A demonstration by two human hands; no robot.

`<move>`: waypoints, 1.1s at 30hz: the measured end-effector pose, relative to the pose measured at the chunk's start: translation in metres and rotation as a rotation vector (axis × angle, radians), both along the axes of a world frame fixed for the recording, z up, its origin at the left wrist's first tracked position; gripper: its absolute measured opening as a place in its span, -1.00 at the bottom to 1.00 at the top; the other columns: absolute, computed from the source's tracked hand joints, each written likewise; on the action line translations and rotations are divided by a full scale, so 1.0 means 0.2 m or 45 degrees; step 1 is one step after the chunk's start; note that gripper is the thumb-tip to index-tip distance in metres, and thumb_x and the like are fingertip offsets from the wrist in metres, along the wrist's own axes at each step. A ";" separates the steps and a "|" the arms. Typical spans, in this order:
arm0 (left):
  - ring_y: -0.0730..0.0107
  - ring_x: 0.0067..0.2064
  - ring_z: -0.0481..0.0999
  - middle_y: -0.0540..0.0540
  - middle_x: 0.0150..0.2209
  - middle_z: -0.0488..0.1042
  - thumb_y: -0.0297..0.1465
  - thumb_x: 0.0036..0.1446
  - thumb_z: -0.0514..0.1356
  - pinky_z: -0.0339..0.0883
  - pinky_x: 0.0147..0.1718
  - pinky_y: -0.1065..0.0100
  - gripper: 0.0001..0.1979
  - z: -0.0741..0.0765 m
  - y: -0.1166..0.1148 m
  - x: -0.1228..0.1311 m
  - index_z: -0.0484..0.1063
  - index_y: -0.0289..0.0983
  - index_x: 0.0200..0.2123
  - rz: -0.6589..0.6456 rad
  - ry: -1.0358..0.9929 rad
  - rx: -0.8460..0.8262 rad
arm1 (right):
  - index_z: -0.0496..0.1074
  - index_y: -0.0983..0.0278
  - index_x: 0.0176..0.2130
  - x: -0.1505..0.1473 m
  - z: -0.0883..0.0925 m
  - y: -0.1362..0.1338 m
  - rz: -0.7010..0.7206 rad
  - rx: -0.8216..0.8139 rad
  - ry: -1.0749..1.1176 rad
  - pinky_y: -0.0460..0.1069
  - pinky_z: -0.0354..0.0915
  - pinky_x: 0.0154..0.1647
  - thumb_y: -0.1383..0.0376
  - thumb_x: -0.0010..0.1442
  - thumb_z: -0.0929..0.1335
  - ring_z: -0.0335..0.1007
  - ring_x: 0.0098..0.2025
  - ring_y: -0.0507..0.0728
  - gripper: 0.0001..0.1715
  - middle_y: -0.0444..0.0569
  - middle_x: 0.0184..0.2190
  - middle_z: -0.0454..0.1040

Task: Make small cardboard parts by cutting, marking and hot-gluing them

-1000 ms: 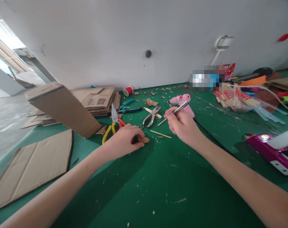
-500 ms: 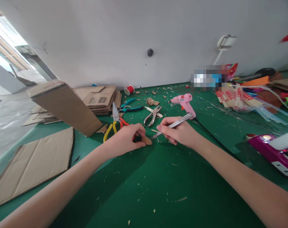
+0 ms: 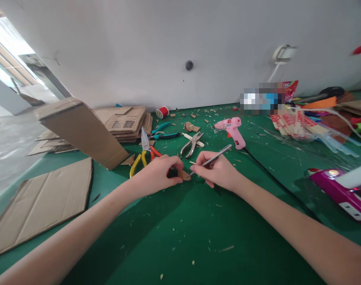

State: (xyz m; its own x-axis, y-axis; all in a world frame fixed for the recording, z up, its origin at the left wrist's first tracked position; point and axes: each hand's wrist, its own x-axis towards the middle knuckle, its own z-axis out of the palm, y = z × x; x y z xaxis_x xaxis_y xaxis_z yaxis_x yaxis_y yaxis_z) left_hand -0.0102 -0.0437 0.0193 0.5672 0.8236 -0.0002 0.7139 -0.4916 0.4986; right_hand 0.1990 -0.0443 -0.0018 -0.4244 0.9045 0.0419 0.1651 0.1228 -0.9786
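My left hand (image 3: pixel 159 172) is closed on a small piece of cardboard (image 3: pixel 185 175), pinching it near the green tabletop. My right hand (image 3: pixel 217 170) grips a slim silver craft knife (image 3: pixel 213 159) like a pen, its tip touching or very close to the cardboard. A thin wooden stick (image 3: pixel 192 162) pokes out by the right fingertips; whether they hold it I cannot tell. Just behind the hands lie silver hole-punch-like pliers (image 3: pixel 193 145). Shears with yellow handles (image 3: pixel 144 158) and a red-handled tool (image 3: pixel 154 152) lie beside my left hand, partly hidden by it.
A pink glue gun (image 3: pixel 235 132) stands behind my right hand, its black cord running right. Teal-handled pliers (image 3: pixel 165 136), red thread (image 3: pixel 162 112) and stacked cardboard (image 3: pixel 129 122) are at the back. A bent cardboard strip (image 3: pixel 82 132) rises at left. A purple iron-like device (image 3: pixel 340 190) sits at right.
My right hand has shifted slightly left and down, bringing the knife tip to the cardboard. The knife has turned so its narrow edge shows. My left hand stays in place.
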 end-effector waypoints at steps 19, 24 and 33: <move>0.32 -0.19 0.41 0.02 -0.28 0.50 -0.42 0.09 0.20 0.24 -0.19 0.30 -0.87 0.02 0.00 0.01 0.49 -0.14 -0.26 -0.163 0.080 0.137 | 0.10 0.21 -0.53 -0.03 -0.02 0.00 -0.151 0.197 -0.206 -0.16 -0.06 -0.74 0.26 0.12 0.33 0.03 -0.79 -0.11 -0.68 -0.36 -0.79 0.08; 0.32 -0.18 0.40 0.01 -0.27 0.49 -0.42 0.10 0.20 0.24 -0.19 0.30 -0.86 0.02 -0.01 0.01 0.50 -0.12 -0.25 -0.152 0.081 0.117 | 0.10 0.21 -0.53 -0.03 -0.02 0.00 -0.136 0.177 -0.156 -0.17 -0.03 -0.75 0.26 0.14 0.32 0.04 -0.79 -0.11 -0.68 -0.35 -0.78 0.09; 0.32 -0.18 0.41 -0.01 -0.25 0.47 -0.43 0.10 0.18 0.26 -0.19 0.30 -0.83 0.01 -0.01 0.01 0.52 -0.11 -0.24 -0.147 0.073 0.098 | 0.09 0.21 -0.53 -0.03 -0.02 -0.01 -0.138 0.172 -0.199 -0.17 -0.04 -0.77 0.22 0.17 0.31 0.05 -0.80 -0.10 -0.67 -0.35 -0.80 0.08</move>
